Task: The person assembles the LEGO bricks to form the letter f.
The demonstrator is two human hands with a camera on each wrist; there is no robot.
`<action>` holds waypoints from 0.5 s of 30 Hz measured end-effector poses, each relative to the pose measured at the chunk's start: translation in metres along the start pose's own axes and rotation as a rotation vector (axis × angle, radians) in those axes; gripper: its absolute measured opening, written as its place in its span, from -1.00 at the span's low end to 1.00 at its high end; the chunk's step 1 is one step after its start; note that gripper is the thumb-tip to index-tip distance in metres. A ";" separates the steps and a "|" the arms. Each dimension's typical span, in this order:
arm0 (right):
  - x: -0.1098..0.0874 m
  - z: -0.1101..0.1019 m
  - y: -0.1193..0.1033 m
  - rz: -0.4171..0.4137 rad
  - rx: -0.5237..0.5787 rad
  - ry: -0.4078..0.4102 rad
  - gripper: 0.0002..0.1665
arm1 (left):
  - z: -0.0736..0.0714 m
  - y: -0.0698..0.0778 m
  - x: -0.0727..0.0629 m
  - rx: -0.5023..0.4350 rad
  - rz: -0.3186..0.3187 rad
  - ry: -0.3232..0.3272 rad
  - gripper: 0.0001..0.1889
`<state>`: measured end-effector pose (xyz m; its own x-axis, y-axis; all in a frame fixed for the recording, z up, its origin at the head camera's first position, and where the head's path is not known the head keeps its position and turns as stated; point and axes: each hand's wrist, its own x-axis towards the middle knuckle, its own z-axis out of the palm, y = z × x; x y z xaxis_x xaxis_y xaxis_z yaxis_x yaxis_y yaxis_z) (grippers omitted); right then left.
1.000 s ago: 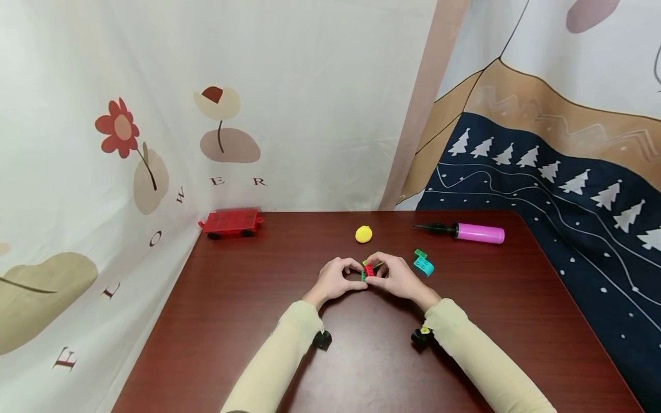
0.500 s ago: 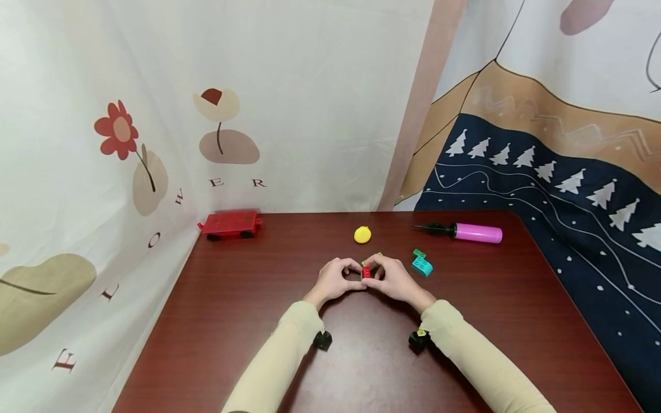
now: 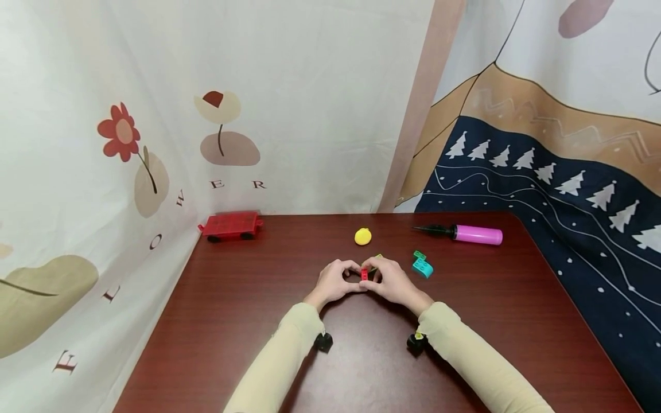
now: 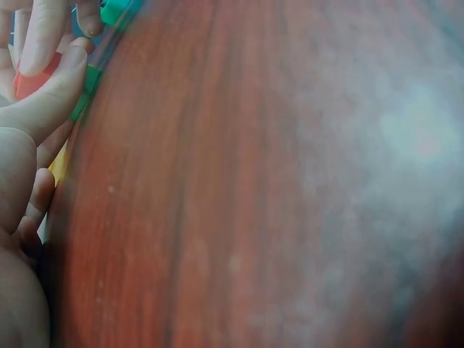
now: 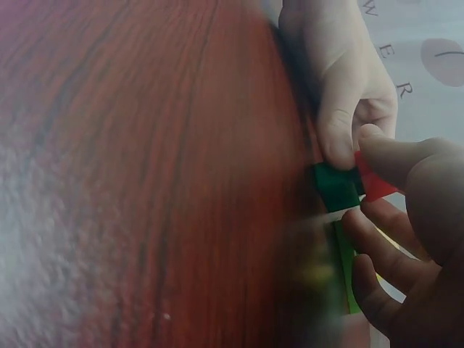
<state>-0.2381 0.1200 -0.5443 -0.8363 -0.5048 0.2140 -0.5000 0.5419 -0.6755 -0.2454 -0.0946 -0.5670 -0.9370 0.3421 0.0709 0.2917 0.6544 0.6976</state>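
At the middle of the counter point(image 3: 369, 373), the left hand point(image 3: 332, 281) keeps its grip clamped on a green toy brick point(image 5: 337, 188), the right hand point(image 3: 393, 281) on a red toy brick point(image 3: 364, 275) beside it. Joining them seems the step; next calls for alignment and firm pressing.

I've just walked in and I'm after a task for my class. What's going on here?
A person is handling toy blocks over a table. The right grip pinches a red block, and the left grip holds a green block close beside it; whether they are joined, I can't tell. A turquoise block lies off to the right. Farther back are a red wagon, a yellow round item and a pink-and-black pump.
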 end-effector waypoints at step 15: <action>-0.010 0.001 0.003 -0.021 0.053 0.056 -0.63 | 0.000 0.001 0.000 0.007 0.008 -0.003 -0.64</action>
<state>-0.2313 0.1259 -0.5493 -0.8376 -0.4764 0.2673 -0.5065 0.4939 -0.7068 -0.2451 -0.0940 -0.5662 -0.9342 0.3491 0.0739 0.3000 0.6563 0.6923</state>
